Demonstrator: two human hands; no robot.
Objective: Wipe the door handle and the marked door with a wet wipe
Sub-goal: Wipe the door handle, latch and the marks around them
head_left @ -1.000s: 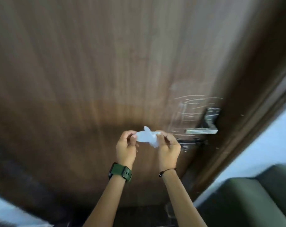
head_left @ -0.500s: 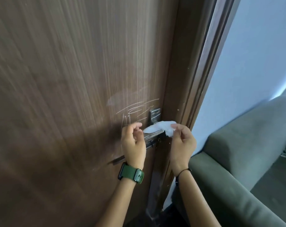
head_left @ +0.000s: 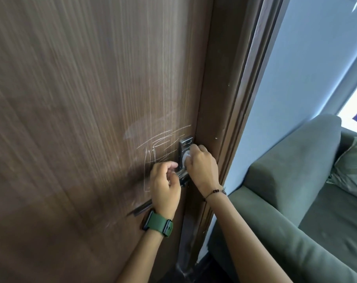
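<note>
- Right hand (head_left: 202,167): fingers curled shut over a white wet wipe (head_left: 187,155), pressing it against the metal lock plate (head_left: 183,152). Only a small crumpled patch of the wipe shows, at 9 o'clock of the knuckles.
- Left hand (head_left: 165,184): loosely curled, fingers bent toward the palm, at 7 o'clock of the right hand. It sits over the door handle (head_left: 182,175); whether it truly grips the lever cannot be told.
- Door handle: dull grey metal lever, mostly hidden between the two hands. The short visible stretch has its long axis roughly level, running from the lock plate toward 8 o'clock.
- Lock plate: narrow dark rectangle, long axis upright, close to the door's right edge.
- Door (head_left: 92,119): dark brown wood-grain surface, fine vertical streaks, smooth finish.
- Scribble marks (head_left: 159,148): thin pale chalky lines, crossing strokes, at 9 to 10 o'clock of the lock plate; a cloudy smear lies just above them.
- Watch (head_left: 158,222): green strap on the left wrist.
- Bracelet (head_left: 214,192): thin dark cord with beads on the right wrist.
- Sofa (head_left: 296,190): grey-green fabric, rounded arm, at 3 to 5 o'clock of the hands.
- Wall (head_left: 296,78): pale blue, plain, beside the door frame (head_left: 241,111).
</note>
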